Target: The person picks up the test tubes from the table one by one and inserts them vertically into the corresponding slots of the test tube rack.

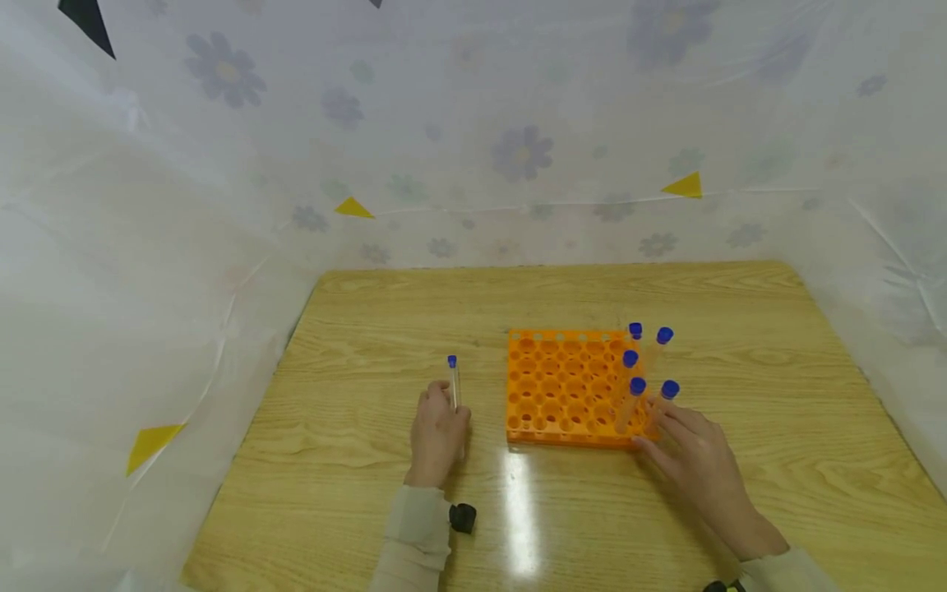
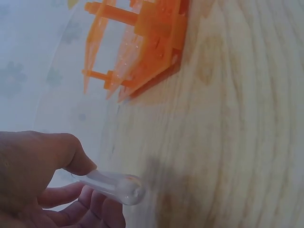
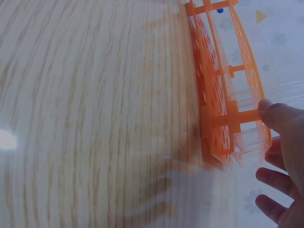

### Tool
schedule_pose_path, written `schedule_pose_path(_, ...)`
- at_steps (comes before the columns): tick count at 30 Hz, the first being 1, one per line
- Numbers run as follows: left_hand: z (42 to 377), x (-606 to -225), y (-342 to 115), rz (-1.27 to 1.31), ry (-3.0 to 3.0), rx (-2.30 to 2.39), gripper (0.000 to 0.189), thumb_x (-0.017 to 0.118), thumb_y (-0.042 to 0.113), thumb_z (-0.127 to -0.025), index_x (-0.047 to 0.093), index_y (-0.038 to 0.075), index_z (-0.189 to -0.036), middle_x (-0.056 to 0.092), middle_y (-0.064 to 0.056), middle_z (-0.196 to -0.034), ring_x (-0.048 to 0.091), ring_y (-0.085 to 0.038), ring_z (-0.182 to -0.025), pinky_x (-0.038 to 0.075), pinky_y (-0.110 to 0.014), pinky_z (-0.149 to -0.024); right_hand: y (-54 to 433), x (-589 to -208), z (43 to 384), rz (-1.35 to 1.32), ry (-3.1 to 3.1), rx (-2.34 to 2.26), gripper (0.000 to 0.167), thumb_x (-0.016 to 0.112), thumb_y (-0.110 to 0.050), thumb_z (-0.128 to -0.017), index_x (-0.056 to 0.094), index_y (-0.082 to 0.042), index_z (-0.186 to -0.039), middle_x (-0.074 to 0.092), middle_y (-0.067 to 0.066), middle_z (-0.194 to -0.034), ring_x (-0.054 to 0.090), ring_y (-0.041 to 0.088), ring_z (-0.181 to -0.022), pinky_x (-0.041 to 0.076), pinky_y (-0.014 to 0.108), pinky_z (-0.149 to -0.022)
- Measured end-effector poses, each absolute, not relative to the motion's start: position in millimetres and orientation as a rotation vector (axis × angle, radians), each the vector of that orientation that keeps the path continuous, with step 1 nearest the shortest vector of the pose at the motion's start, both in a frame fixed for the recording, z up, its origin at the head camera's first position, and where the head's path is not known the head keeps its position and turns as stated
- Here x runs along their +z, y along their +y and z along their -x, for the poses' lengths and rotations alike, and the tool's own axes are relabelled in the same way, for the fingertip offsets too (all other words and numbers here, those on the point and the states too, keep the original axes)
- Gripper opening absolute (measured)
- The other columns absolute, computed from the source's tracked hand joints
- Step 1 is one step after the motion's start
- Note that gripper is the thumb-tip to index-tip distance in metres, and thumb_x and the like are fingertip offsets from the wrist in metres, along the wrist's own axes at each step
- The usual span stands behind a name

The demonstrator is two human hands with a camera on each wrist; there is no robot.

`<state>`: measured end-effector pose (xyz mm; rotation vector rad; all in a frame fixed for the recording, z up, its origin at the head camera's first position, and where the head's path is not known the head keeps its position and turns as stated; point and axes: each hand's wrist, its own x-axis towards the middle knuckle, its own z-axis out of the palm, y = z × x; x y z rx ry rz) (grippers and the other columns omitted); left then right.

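My left hand [image 1: 438, 432] pinches a clear test tube [image 1: 455, 386] with a blue cap, left of the rack. In the left wrist view the tube's rounded bottom [image 2: 130, 190] sticks out past the thumb and fingers. The orange test tube rack [image 1: 562, 436] lies flat on the table, and several blue-capped tubes [image 1: 630, 359] stand at its right end. At the rack's front right corner, my right hand [image 1: 699, 460] grips the edge with the thumb in front and the index finger at the side. Its other fingers [image 3: 273, 183] spread loosely behind, in the right wrist view.
The wooden table [image 1: 355, 329] is enclosed by pale flower-patterned sheeting [image 1: 444, 148] at the back and sides. Yellow triangles [image 1: 355, 207] mark the sheeting. A black wrist device [image 1: 463, 518] sits at the left sleeve.
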<state>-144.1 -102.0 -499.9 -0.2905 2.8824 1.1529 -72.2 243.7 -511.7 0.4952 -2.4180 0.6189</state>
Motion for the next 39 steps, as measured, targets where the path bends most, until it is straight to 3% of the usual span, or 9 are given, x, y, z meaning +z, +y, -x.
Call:
schedule_pose_path(10,147,-484,-94,0.251,2.844,1.308,0.047,0.062,0.011,-0.084,0.056,0.005,-0.13,0.064,-0.011,-0.118,0.061,-0.024,-0.095,0.054,-0.038,-0.08,245,-512,73,-0.512,-2.409,0.632,0.038,0.089,-0.013,-0.066,0.074,0.006,-0.095,0.072,0.023,-0.109,0.071,0.038,-0.091,0.055,0.048,-0.077)
schedule_pose_path(17,147,-474,-83,0.186,2.761,1.486,0.048,0.062,0.01,-0.083,0.056,0.007,-0.13,0.062,-0.008,-0.119,0.062,-0.017,-0.087,0.053,-0.031,-0.072,243,-511,72,-0.492,-2.419,0.607,0.046,0.092,-0.008,-0.056,0.074,0.006,-0.096,0.072,0.023,-0.107,0.071,0.037,-0.09,0.056,0.048,-0.075)
schedule_pose_path(23,151,-467,-69,0.107,2.722,1.563,0.046,0.06,0.006,-0.081,0.058,0.006,-0.126,0.063,-0.008,-0.115,0.06,-0.015,-0.08,0.051,-0.027,-0.063,243,-511,72,-0.468,-2.436,0.615,0.048,0.092,-0.009,-0.056,0.074,0.005,-0.098,0.072,0.022,-0.11,0.07,0.037,-0.093,0.055,0.05,-0.076)
schedule_pose_path(31,153,-457,-46,-0.004,2.644,1.624,0.042,0.06,0.002,-0.083,0.059,0.006,-0.125,0.064,-0.005,-0.115,0.061,-0.013,-0.083,0.053,-0.025,-0.066,244,-514,72,-0.469,-2.441,0.61,0.048,0.093,-0.007,-0.055,0.074,0.006,-0.097,0.072,0.022,-0.11,0.07,0.036,-0.094,0.056,0.048,-0.078)
schedule_pose_path(39,154,-450,-26,-0.131,2.576,1.672,0.035,0.063,0.009,-0.088,0.06,0.012,-0.123,0.062,-0.001,-0.112,0.061,-0.013,-0.087,0.055,-0.025,-0.064,244,-514,73,-0.488,-2.423,0.623,0.045,0.093,-0.005,-0.055,0.074,0.006,-0.095,0.072,0.022,-0.109,0.071,0.036,-0.093,0.055,0.047,-0.078)
